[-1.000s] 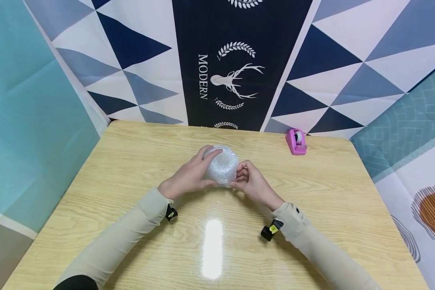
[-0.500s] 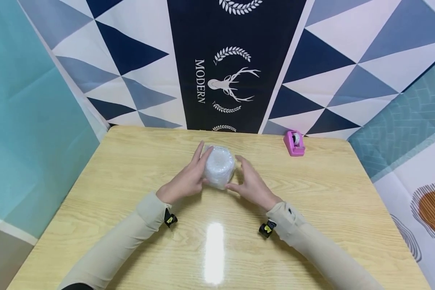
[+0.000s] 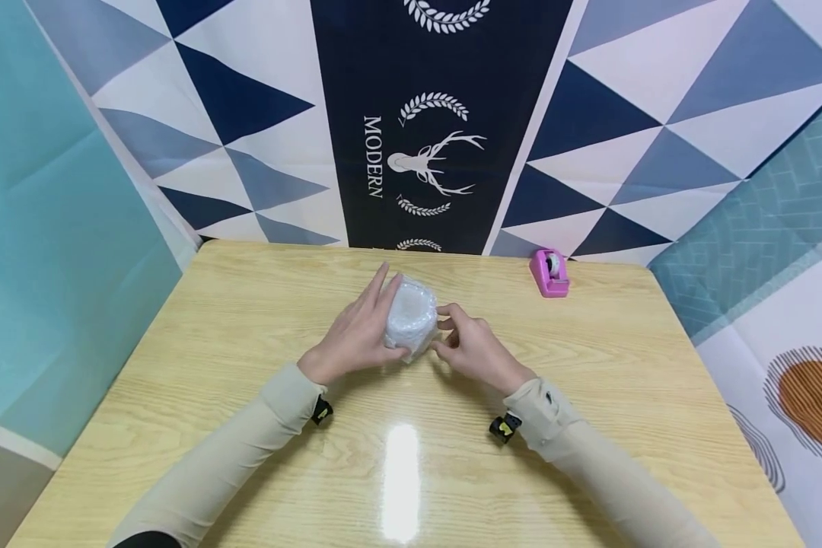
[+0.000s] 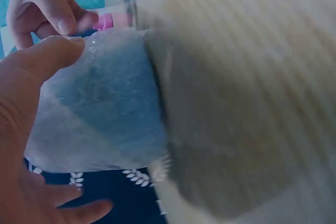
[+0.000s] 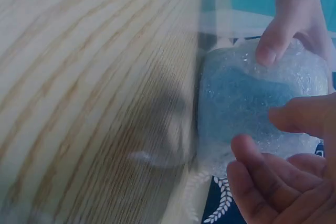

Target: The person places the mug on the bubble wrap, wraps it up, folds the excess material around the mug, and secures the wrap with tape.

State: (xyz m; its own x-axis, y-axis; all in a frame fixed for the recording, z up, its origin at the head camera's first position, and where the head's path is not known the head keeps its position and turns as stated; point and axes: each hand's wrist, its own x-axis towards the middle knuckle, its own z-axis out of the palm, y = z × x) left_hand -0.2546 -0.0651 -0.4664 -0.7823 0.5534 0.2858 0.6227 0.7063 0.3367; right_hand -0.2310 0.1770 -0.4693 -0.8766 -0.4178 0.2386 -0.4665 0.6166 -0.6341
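A squat bundle in clear bubble wrap (image 3: 411, 313) stands on the wooden table, a pale round top showing from above. Through its side a bluish tint shows in both wrist views; what is inside is hidden. My left hand (image 3: 358, 329) holds the bundle from the left, thumb along the near side, fingers spread behind and over the far left edge. The left thumb (image 4: 55, 56) presses the wrap in the left wrist view. At the right side is my right hand (image 3: 476, 346), its fingers loosely bent and thumb (image 5: 296, 118) apart from them, fingertips right at the wrap.
A pink tape dispenser (image 3: 549, 274) stands near the table's back right corner. The table (image 3: 260, 304) meets a patterned cloth backdrop (image 3: 418, 152) along its far edge. A bright glare streak (image 3: 400, 483) lies on the tabletop in front of the bundle.
The bundle has turned a little between the hands. My right hand came off its side, fingers spreading, then came back to it with fingers bent. The left fingers straightened up along the far side.
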